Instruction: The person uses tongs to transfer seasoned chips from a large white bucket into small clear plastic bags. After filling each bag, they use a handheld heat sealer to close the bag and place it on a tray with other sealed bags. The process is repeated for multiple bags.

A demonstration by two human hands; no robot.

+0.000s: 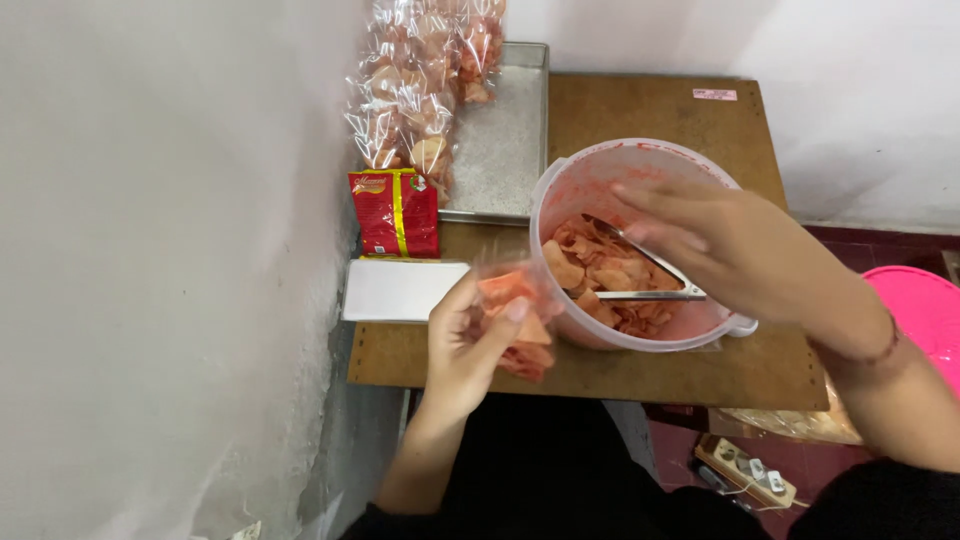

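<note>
My left hand (pixel 468 345) holds a small clear plastic bag (pixel 522 318) partly filled with orange-red chips, just left of a large translucent plastic bucket (pixel 560 185). More of the same chips (pixel 600 272) lie in the bucket. My right hand (pixel 715 240) hovers over the bucket's rim, fingers spread and slightly blurred, above metal tongs (pixel 650 280) that rest inside among the chips. Whether the fingers touch the tongs I cannot tell.
A small wooden table (pixel 660 110) stands against a white wall. At its back left a metal tray (pixel 505 140) carries several sealed bags of chips (pixel 420 90). A red packet (pixel 393 212) and white sheets (pixel 400 290) lie nearby. A pink tub (pixel 925 310) sits right; a power strip (pixel 748 470) lies on the floor.
</note>
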